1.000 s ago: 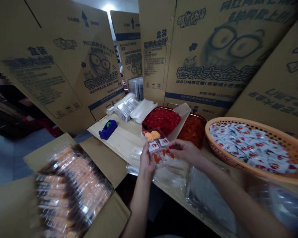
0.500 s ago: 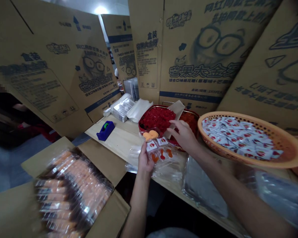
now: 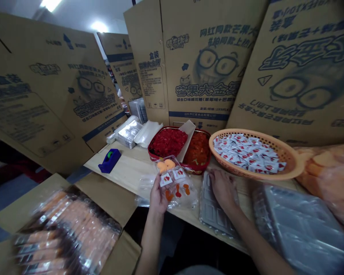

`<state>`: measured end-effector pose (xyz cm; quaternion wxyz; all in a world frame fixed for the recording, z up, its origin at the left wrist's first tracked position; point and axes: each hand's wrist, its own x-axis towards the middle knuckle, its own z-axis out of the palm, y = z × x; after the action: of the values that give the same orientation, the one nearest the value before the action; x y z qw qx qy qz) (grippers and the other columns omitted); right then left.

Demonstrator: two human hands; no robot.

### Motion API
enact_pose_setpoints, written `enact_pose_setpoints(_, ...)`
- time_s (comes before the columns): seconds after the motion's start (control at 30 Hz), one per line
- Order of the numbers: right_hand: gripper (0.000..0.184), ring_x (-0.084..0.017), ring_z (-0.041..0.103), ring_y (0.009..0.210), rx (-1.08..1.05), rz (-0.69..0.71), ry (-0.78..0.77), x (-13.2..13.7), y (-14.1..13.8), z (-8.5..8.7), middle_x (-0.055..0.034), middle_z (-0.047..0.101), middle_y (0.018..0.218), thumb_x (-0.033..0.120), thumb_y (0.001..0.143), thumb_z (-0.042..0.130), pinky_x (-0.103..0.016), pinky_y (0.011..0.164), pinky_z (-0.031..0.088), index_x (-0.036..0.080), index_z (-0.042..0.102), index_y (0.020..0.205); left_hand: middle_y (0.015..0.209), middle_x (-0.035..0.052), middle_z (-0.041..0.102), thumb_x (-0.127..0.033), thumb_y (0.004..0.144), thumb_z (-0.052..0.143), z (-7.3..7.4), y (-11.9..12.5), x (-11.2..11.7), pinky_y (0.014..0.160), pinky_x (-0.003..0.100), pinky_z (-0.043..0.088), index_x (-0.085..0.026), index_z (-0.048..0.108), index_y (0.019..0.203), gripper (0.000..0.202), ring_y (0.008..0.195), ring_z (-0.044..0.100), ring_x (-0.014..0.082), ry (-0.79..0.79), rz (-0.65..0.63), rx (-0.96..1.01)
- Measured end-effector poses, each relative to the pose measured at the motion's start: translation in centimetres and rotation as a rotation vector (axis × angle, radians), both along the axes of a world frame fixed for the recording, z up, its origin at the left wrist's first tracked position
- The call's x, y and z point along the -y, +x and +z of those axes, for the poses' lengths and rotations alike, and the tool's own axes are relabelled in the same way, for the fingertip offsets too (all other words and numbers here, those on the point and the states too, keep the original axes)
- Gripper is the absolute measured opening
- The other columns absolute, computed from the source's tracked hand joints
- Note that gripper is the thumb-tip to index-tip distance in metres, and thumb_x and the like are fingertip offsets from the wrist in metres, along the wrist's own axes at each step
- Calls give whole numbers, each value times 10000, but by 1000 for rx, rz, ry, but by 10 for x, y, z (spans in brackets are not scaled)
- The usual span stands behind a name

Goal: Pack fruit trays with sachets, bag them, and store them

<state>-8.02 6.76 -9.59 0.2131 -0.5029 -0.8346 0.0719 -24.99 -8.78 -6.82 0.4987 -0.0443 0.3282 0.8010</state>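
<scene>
My left hand (image 3: 157, 196) grips the near left corner of a clear plastic tray (image 3: 176, 183) lying on the wooden table (image 3: 129, 170). The tray holds orange pieces, two small red-and-white sachets and a few red and orange candies. My right hand (image 3: 223, 188) lies flat, fingers spread, on a stack of clear lids (image 3: 213, 208) just right of that tray. Behind them stands a red tin (image 3: 180, 147) split by a card divider, with red candy on the left and orange-red candy on the right.
An orange basket (image 3: 289, 160) of sachets sits right of the tin. A blue tape dispenser (image 3: 109, 160) and clear tray stacks (image 3: 130, 131) lie at the back left. An open carton (image 3: 65, 233) of packed trays is lower left. More clear trays (image 3: 301, 229) lie at right. Tall printed cartons (image 3: 206, 61) wall the table.
My right hand has left the red tin and come down onto the lid stack at the right. The left hand keeps hold of the tray. The view has swung to the right.
</scene>
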Motion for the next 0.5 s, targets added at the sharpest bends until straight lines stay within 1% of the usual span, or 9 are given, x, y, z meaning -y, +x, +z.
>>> enact_pose_setpoints(0.13,343,-285,486,989,-15,-15,49,0,0,0,-164,599,1051,259,932,332,-426,818,313,117,604,1085,875,87,695,-344,862,523,-2,-2,4,661,344,550,-173,480,1256,431,703,674,202,-19,23,16)
enact_pose_setpoints(0.2,375,-295,464,1002,-17,-24,64,1,0,1,-166,577,1080,292,939,317,-435,817,313,122,605,1108,855,76,694,-344,867,515,-1,-3,5,659,343,550,-188,474,1261,426,693,671,195,-16,39,8)
enact_pose_setpoints(0.3,403,-309,445,1009,-31,-98,65,1,-1,4,-162,562,1069,349,933,317,-460,824,310,136,625,1083,885,83,692,-363,852,533,-1,-6,3,691,356,548,-179,475,1265,455,724,671,199,-20,62,-8)
enact_pose_setpoints(0.37,437,-317,447,990,-70,-159,64,0,-2,9,-168,565,1012,392,920,310,-476,825,311,125,652,969,910,88,692,-372,839,551,-1,-8,2,718,364,545,-169,490,1251,463,740,670,201,-12,67,-9)
enact_pose_setpoints(0.4,467,-316,456,967,-111,-160,68,0,-2,13,-169,569,965,418,914,295,-476,819,318,120,653,887,911,86,692,-373,837,554,-2,-9,2,726,366,543,-169,501,1237,452,740,669,199,-5,66,-9)
enact_pose_setpoints(0.47,523,-292,485,882,-273,-81,55,1,-2,24,-150,572,841,478,904,253,-444,785,348,139,613,734,902,80,694,-371,840,550,-2,-12,1,730,364,542,-173,522,1206,418,736,670,195,8,62,-7)
enact_pose_setpoints(0.5,536,-269,498,819,-383,-25,15,2,-1,32,-126,566,772,513,897,246,-414,748,366,157,583,680,897,79,694,-372,841,548,-2,-13,2,728,361,542,-171,530,1193,405,734,670,195,11,65,-5)
